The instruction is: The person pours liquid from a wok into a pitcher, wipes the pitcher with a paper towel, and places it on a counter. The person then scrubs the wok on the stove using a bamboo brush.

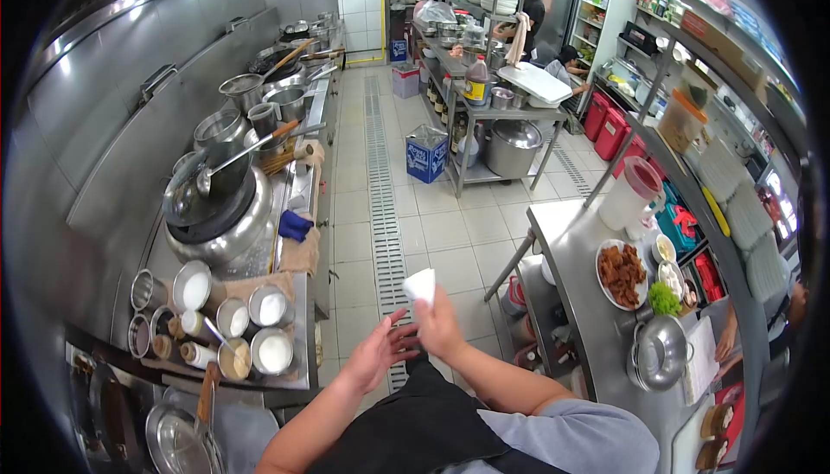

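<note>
I observe the right hand [439, 325] raised over the tiled floor, its fingers closed around a small white cup [420, 285] or folded white item; I cannot tell which from this view. The white cup projects upward and slightly leftward from the top of the fist, so its long axis runs roughly upright, tilted a little toward the cooking line.

The left hand [378, 355] sits just beside and below the right hand, palm turned up, fingers spread and loose, holding nothing. Its fingertips point toward the right wrist and come near it, but I see a narrow gap, no contact. Relative to the white cup, the left hand lies lower and to the left; the right hand is plainly the nearer one, being the one that grips it.

Taking the white cup as landmark: the row of steel seasoning containers [259, 327] lies to its left and a little lower, on the counter. The large wok [207, 206] stands up and to the left of it. The floor drain grate [383, 214] runs directly beyond it. The plate of fried food [621, 275] rests well to its right on the steel prep table [575, 297]. Two other people work far beyond it, by the shelving.
</note>
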Tool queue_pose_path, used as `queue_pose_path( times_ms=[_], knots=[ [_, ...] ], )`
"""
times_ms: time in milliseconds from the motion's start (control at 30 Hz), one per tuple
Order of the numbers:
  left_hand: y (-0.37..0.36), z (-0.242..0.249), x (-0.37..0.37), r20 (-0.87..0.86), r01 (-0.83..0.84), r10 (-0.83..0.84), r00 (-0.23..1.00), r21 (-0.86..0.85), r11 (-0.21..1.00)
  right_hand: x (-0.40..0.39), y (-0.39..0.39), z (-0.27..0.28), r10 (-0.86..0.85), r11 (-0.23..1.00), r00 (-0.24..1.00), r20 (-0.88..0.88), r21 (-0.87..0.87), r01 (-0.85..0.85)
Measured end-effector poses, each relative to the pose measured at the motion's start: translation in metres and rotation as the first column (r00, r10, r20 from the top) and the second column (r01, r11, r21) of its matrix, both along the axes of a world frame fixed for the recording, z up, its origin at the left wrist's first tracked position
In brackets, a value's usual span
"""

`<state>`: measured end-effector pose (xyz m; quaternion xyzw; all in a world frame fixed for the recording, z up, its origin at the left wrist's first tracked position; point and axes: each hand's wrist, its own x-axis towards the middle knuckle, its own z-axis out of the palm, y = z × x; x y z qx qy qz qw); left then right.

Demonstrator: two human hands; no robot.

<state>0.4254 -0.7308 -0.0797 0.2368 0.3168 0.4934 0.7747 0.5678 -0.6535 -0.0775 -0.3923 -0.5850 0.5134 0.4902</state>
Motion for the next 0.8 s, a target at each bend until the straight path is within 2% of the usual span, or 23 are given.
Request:
queue_pose_path(
  times_ms=[33, 67, 100, 133, 167, 233, 300, 333, 367, 433, 467, 500, 567, 633, 700, 767, 800],
  knots=[
    [0.022, 0.004, 0.002, 0.000, -0.005, 0.005, 1.000, -0.001, 1.000, -0.009, 0.016, 0.010, 0.008, 0.911, 0.968, 0.251, 0.398, -0.111],
    [0.047, 0.013, 0.005, -0.001, -0.094, 0.094, 0.996, -0.009, 0.996, -0.017, 0.034, 0.013, -0.076, 0.662, 0.880, 0.468, 0.684, -0.307],
    [0.070, 0.018, 0.003, -0.002, -0.196, 0.196, 0.981, -0.021, 0.980, -0.023, 0.055, 0.006, -0.045, 0.660, 0.880, 0.473, 0.676, -0.329],
    [0.101, 0.009, -0.006, 0.019, -0.166, 0.166, 0.986, -0.019, 0.986, -0.029, 0.079, -0.003, -0.035, 0.664, 0.848, 0.529, 0.647, -0.376],
    [0.123, 0.005, -0.015, 0.026, -0.216, 0.217, 0.976, -0.027, 0.976, -0.034, 0.105, -0.008, -0.020, 0.658, 0.812, 0.584, 0.619, -0.429],
    [0.176, 0.010, -0.032, 0.010, -0.095, 0.095, 0.995, 0.013, 0.995, -0.036, 0.167, -0.005, 0.046, 0.584, 0.755, 0.655, 0.596, -0.552],
    [0.218, -0.008, -0.046, 0.036, -0.157, 0.157, 0.987, -0.028, 0.987, -0.038, 0.213, -0.006, 0.155, 0.626, 0.681, 0.716, 0.462, -0.628],
    [0.238, -0.021, -0.054, -0.011, -0.110, 0.109, 0.994, -0.042, 0.993, -0.042, 0.237, -0.002, 0.273, 0.641, 0.689, 0.672, 0.407, -0.651],
    [0.255, -0.032, -0.061, -0.053, -0.060, 0.057, 0.997, -0.056, 0.997, -0.050, 0.257, 0.001, 0.295, 0.631, 0.675, 0.677, 0.393, -0.669],
    [0.279, -0.022, -0.078, -0.073, -0.109, 0.105, 0.992, -0.057, 0.992, -0.066, 0.293, 0.010, 0.403, 0.619, 0.595, 0.695, 0.273, -0.737],
    [0.289, -0.015, -0.085, -0.025, -0.200, 0.199, 0.980, -0.087, 0.976, -0.078, 0.309, 0.013, 0.420, 0.600, 0.577, 0.700, 0.263, -0.756],
    [0.300, -0.010, -0.094, 0.020, -0.289, 0.293, 0.956, -0.118, 0.950, -0.093, 0.323, 0.016, 0.426, 0.593, 0.593, 0.684, 0.284, -0.753],
    [0.325, -0.016, -0.116, 0.078, -0.330, 0.340, 0.937, -0.114, 0.937, -0.120, 0.353, 0.022, 0.443, 0.569, 0.595, 0.670, 0.302, -0.765],
    [0.355, -0.019, -0.135, 0.043, -0.425, 0.434, 0.900, -0.132, 0.895, -0.146, 0.388, 0.027, 0.243, 0.458, 0.559, 0.793, 0.414, -0.787],
    [0.388, -0.028, -0.156, 0.049, -0.462, 0.470, 0.881, -0.113, 0.879, -0.172, 0.428, 0.021, 0.229, 0.428, 0.557, 0.798, 0.431, -0.794],
    [0.427, -0.032, -0.176, -0.112, -0.496, 0.486, 0.867, -0.077, 0.865, -0.197, 0.469, 0.009, 0.217, 0.402, 0.560, 0.800, 0.450, -0.798],
    [0.446, -0.037, -0.189, -0.138, -0.485, 0.472, 0.871, -0.083, 0.871, -0.206, 0.491, 0.001, 0.280, 0.430, 0.536, 0.796, 0.395, -0.812]
  ],
)
